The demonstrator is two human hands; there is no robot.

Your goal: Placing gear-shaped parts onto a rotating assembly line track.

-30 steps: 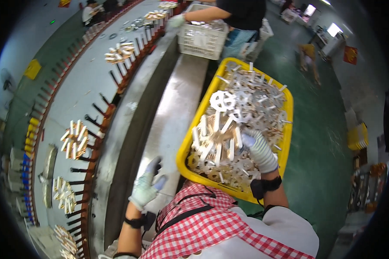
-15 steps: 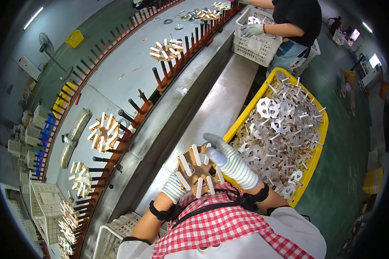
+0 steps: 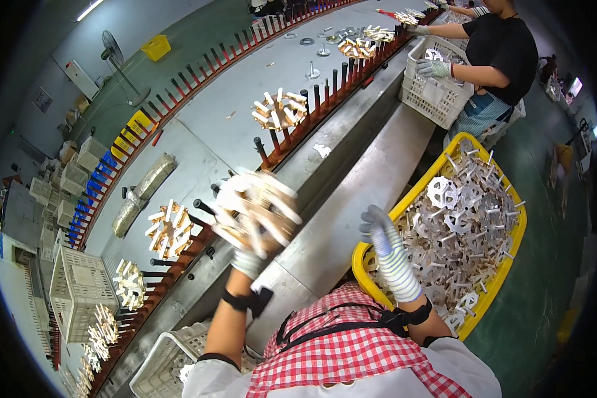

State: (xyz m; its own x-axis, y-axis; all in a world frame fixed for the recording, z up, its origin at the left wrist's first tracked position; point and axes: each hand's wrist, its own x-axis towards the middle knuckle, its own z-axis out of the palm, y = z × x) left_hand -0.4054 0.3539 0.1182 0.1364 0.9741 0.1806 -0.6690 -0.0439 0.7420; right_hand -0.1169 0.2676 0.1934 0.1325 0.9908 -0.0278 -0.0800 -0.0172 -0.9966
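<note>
My left hand (image 3: 249, 255), in a light glove, holds a round spoked part (image 3: 259, 209) with pale and tan arms up over the row of dark pegs (image 3: 202, 207) on the conveyor edge; the part is blurred by motion. My right hand (image 3: 388, 249), in a striped glove, hovers with fingers apart and nothing in it above the near rim of the yellow crate (image 3: 365, 255). That crate is full of loose pale spoked parts (image 3: 464, 219).
Several spoked parts sit on pegs along the grey conveyor (image 3: 245, 86), one (image 3: 169, 229) just left of my left hand, another (image 3: 280, 109) farther up. A co-worker in black (image 3: 501, 50) handles a white basket (image 3: 434, 89). White baskets (image 3: 79, 288) stand at lower left.
My left hand has carried the spoked part up and left, from in front of my chest to over the pegs. My right hand has let go of it and moved back toward the yellow crate.
</note>
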